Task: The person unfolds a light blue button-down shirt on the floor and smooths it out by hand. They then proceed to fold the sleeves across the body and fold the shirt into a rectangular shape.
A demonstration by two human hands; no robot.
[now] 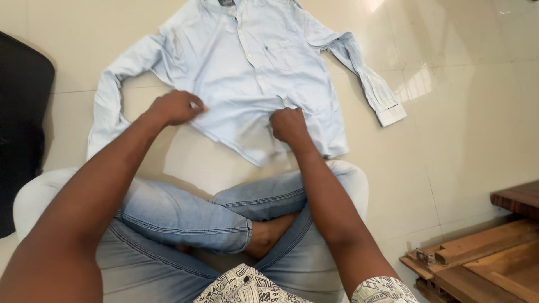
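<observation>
Legs: crossed, in light blue jeans (185,216), nearest the camera.
Left hand (177,106): grip pinched shut on the shirt's lower edge.
Right hand (289,124): fist closed on the hem fabric, bunching it.
Shirt (252,62): pale blue, front up, sleeves spread, flat on the tiled floor (466,112).
Wooden frame (488,258): lower right, well apart.

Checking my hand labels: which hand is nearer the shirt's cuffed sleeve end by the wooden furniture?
Right. The right hand grips the shirt's lower front, nearer that cuff; the left hand pinches the hem across the shirt.
</observation>
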